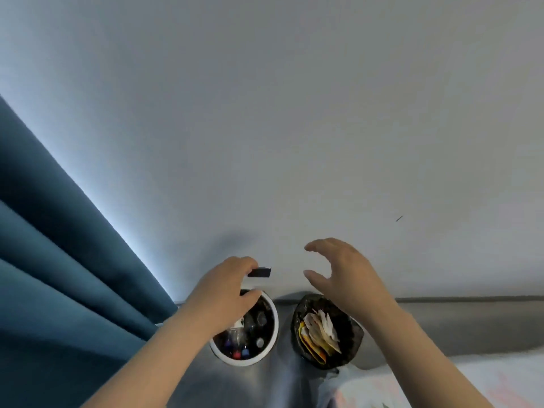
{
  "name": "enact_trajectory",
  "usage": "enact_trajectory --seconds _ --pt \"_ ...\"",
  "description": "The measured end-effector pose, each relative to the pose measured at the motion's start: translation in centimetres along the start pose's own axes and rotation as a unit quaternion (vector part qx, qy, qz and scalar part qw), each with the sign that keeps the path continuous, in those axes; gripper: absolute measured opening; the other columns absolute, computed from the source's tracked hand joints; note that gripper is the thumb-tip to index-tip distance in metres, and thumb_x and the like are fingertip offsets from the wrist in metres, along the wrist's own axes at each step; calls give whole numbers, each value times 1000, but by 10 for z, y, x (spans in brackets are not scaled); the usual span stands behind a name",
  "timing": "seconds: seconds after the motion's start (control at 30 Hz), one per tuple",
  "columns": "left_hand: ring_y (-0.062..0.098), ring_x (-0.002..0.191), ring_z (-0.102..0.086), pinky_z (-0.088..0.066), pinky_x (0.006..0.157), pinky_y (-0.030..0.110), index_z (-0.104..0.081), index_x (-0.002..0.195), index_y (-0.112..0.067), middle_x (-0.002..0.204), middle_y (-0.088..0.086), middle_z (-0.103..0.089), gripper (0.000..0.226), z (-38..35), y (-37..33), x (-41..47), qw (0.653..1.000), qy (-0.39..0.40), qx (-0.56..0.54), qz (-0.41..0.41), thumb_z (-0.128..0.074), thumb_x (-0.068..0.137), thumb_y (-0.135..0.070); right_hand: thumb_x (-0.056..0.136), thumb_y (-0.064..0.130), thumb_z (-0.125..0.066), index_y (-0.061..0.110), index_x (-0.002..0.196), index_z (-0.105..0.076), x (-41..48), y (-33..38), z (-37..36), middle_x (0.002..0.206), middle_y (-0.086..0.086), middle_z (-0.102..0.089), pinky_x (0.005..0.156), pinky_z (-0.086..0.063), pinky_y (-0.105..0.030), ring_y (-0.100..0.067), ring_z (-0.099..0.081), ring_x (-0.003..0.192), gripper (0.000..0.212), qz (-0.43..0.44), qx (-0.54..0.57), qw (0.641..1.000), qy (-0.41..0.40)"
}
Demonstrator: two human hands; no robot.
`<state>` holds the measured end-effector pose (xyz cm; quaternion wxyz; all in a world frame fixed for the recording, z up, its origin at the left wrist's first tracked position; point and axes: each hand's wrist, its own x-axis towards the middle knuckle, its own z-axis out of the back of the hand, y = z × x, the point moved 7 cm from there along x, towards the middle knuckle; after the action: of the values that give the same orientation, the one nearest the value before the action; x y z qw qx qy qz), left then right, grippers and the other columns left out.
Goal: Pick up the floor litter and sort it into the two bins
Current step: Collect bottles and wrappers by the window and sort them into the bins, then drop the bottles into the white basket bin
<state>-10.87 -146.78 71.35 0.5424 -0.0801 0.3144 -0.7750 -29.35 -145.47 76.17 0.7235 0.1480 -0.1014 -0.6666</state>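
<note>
Litter, one small dark flat scrap (259, 272), is being held at the curled fingertips of the left hand (228, 287), which is hovering over the far edge of the white-rimmed bin (241, 362). The right hand (341, 269) is hanging above the black-lined bin (296, 325), fingers spread and loosely arched, gripping nothing. Crumpled paper (321, 328) is lying inside that bin.
</note>
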Motion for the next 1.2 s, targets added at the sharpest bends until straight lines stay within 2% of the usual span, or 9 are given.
enact_trajectory --seconds 0.23,0.43,0.57,0.7,0.83,0.97,1.1,1.13,1.2 --pt "-3 111 -44 -38 93 13 -41 136 -34 131 -21 -45 47 160 -48 -49 983 -180 19 -38 -55 92 -39 89 35 -63 31 126 -55 9 102 139 125 20 -55 89 -33 -12 -2 -50 115 39 107 10 986 -129" --pt "-7 103 -44 -38 80 6 -44 131 -39 125 -28 -47 43 244 -92 -88 954 -297 30 -35 -58 90 -40 89 37 -63 35 125 -54 17 150 219 125 24 -54 90 -36 -13 3 -49 113 38 197 30 966 -167" --pt "-5 110 -47 -44 87 13 -42 131 -42 123 -31 -47 45 273 -112 -106 937 -349 22 -5 -59 89 -41 89 39 -62 37 124 -54 23 170 255 124 27 -53 87 -37 -13 5 -49 102 37 266 35 947 -177" --pt "-7 105 -43 -41 84 13 -38 132 -47 118 -36 -40 46 287 -119 -130 912 -404 52 55 -56 89 -45 89 40 -60 37 125 -53 32 191 270 124 27 -52 89 -36 -12 8 -48 105 37 336 33 926 -168" --pt "-4 105 -48 -45 86 15 -39 132 -45 120 -35 -40 46 296 -111 -171 884 -445 69 121 -56 89 -45 91 43 -57 39 129 -49 39 224 266 126 28 -50 79 -29 -1 15 -44 85 39 404 19 904 -140" --pt "-4 106 -49 -41 81 13 -39 130 -46 123 -34 -41 44 304 -104 -227 854 -481 93 174 -55 89 -45 92 43 -57 38 131 -48 26 269 258 128 26 -50 85 -29 -6 4 -50 111 41 461 21 878 -129" --pt "-1 98 -56 -43 77 14 -42 128 -46 117 -37 -41 43 314 -99 -293 810 -526 124 228 -56 87 -47 92 43 -56 39 132 -46 -2 326 249 128 24 -51 84 -31 -10 10 -44 76 42 518 32 847 -114" --pt "-1 97 -56 -43 78 14 -42 128 -45 115 -37 -40 44 316 -99 -310 798 -536 132 241 -57 87 -46 92 43 -55 39 133 -46 -10 341 246 129 23 -50 86 -33 -10 10 -45 77 42 531 36 839 -109" --pt "1 96 -58 -44 82 16 -43 129 -44 114 -36 -39 45 321 -97 -346 776 -553 148 265 -57 87 -45 92 43 -55 39 135 -45 -28 372 244 133 22 -49 94 -35 -12 5 -52 100 44 555 45 824 -104"
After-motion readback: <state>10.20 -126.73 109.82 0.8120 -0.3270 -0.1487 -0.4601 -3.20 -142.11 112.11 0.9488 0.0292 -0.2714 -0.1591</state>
